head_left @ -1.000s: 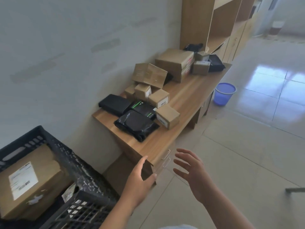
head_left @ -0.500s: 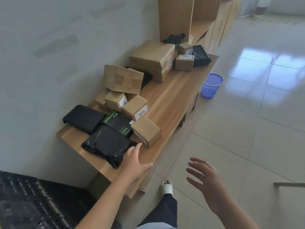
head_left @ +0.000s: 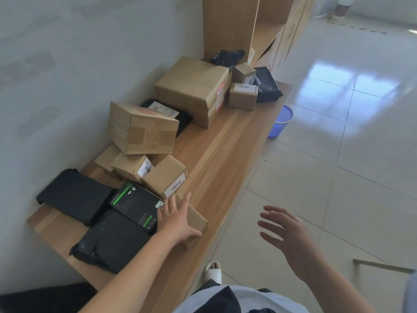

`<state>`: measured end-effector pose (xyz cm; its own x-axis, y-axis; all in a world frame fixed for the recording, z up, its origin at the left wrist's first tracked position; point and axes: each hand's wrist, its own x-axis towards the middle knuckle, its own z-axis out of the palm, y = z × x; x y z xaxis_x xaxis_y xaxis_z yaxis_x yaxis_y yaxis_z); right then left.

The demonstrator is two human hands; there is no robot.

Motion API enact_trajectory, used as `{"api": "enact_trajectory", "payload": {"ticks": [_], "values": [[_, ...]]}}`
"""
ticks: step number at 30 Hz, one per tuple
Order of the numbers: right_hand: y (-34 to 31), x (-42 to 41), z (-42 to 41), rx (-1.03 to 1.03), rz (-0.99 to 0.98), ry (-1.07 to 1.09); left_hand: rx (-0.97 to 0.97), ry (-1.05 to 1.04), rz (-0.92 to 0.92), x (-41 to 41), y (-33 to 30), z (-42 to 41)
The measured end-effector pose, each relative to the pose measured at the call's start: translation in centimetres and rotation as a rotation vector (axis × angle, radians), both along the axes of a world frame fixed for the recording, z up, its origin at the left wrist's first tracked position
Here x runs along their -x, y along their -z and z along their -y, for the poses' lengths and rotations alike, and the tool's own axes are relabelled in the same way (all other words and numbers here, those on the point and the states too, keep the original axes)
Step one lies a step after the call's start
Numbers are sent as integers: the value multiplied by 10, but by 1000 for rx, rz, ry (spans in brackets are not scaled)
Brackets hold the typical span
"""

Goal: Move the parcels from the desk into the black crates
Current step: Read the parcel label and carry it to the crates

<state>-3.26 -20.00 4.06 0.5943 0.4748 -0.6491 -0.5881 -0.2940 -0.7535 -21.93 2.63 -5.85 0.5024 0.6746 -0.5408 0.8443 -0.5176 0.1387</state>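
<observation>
- So, left hand (head_left: pixel 174 219) lies flat, fingers spread, on the small cardboard box (head_left: pixel 195 219) at the desk (head_left: pixel 225 159) front edge.
- Right hand (head_left: pixel 286 236) hovers open over the floor.
- Black mailer bags (head_left: pixel 112 240) just left, more boxes (head_left: pixel 142 129) stacked behind.

Long wooden desk (head_left: pixel 225 154) runs along a pale wall (head_left: pixel 90 53), tall wooden shelf unit (head_left: pixel 228 26) at its far end, blue plastic bin (head_left: pixel 279 123) just beside it on glossy, light-reflecting tiled floor (head_left: pixel 338 154).

Parcels (head_left: pixel 144 129) lie on desk (head_left: pixel 225 154) along wall (head_left: pixel 90 53).
</observation>
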Motion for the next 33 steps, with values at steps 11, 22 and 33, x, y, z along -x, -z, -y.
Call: {"api": "enact_trajectory", "payload": {"ticks": [11,22,33], "values": [[-6,-53,-114,-13,-42,-362,72,-185,-43,-19,-2,4],[-16,-124,-163,-167,340,-1245,775,-1441,1060,-60,-78,20],[1,-178,-148,-445,287,-1502,1094,-1340,1831,-126,-93,113]]}}
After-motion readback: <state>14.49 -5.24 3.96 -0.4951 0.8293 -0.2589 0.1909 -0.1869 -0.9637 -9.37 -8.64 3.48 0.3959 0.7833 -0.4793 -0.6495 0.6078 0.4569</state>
